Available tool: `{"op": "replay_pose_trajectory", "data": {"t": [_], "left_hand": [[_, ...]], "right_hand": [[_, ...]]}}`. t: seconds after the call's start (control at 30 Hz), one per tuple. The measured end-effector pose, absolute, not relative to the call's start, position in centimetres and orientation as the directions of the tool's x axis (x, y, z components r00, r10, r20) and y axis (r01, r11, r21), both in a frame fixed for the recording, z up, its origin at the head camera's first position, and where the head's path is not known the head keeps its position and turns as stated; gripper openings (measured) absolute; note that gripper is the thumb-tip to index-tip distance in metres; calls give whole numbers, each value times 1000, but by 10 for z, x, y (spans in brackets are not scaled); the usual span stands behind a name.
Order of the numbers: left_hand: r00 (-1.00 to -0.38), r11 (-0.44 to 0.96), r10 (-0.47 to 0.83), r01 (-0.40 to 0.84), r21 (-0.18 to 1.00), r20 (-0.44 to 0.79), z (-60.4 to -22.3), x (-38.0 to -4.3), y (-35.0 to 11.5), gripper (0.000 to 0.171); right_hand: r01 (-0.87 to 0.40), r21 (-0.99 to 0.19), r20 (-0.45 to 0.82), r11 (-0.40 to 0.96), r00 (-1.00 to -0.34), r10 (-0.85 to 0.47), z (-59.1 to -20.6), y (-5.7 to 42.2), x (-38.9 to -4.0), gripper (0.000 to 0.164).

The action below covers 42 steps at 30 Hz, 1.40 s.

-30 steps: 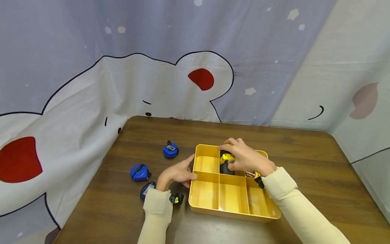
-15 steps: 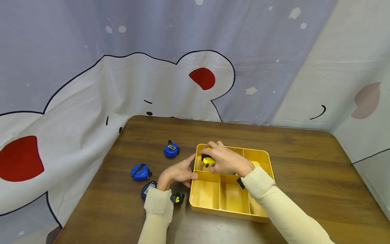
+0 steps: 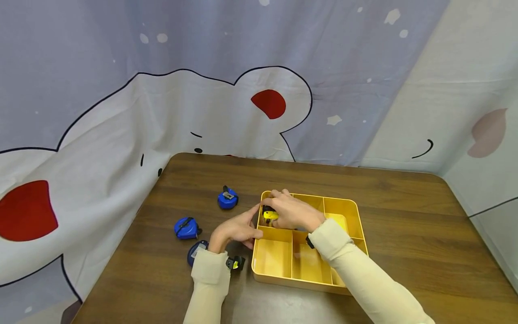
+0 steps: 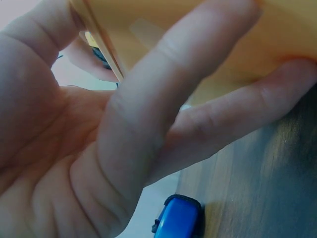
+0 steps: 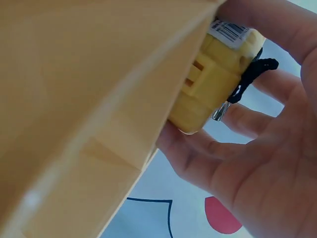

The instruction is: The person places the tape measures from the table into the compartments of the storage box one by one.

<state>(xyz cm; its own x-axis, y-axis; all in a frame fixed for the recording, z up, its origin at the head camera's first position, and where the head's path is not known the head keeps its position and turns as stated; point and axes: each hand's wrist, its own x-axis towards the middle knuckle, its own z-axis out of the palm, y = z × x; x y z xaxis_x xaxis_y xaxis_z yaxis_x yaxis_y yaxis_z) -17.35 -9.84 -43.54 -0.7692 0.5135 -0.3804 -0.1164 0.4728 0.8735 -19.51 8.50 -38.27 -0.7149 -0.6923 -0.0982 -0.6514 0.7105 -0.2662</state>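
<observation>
In the head view, a yellow compartment box (image 3: 299, 284) lies on the table. My right hand (image 3: 293, 211) holds a yellow-and-black tape measure (image 3: 270, 215) in its far left compartment. The right wrist view shows the tape's yellow casing (image 5: 213, 79) with a barcode label and a black cord, fingers and thumb around it; the box's wall hides part. My left hand (image 3: 238, 227) grips the box's left wall, thumb at the rim and fingers along the outside. Another yellow thing (image 3: 341, 220) shows in the far right compartment, partly behind my right sleeve.
Left of the box lie two blue tape measures, one farther back (image 3: 228, 198) and one nearer (image 3: 187, 228). A dark blue tape measure (image 3: 196, 252) sits beside my left wrist, partly covered by the sleeve. A printed curtain (image 3: 226, 112) hangs behind the wooden table (image 3: 388, 193).
My right hand has moved left with the tape measure, from the far middle compartment to the far left one, and sits slightly lower. My left hand stays on the box's wall.
</observation>
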Motion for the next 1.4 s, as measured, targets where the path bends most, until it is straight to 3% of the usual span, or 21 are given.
{"op": "replay_pose_trajectory", "data": {"t": [0.57, 0.97, 1.4], "left_hand": [[-776, 458, 506, -128, 880, -377, -433, -172, -99, 93], [-774, 453, 508, -131, 882, -376, -436, -172, -99, 93], [-773, 457, 508, -132, 879, -380, -434, -172, -98, 93]], "right_hand": [[-686, -242, -198, 686, -657, -727, -402, 75, -209, 34], [-615, -242, -290, 751, -693, -660, -411, 69, -212, 22], [-567, -234, -345, 789, -711, -613, -415, 68, -214, 39]]}}
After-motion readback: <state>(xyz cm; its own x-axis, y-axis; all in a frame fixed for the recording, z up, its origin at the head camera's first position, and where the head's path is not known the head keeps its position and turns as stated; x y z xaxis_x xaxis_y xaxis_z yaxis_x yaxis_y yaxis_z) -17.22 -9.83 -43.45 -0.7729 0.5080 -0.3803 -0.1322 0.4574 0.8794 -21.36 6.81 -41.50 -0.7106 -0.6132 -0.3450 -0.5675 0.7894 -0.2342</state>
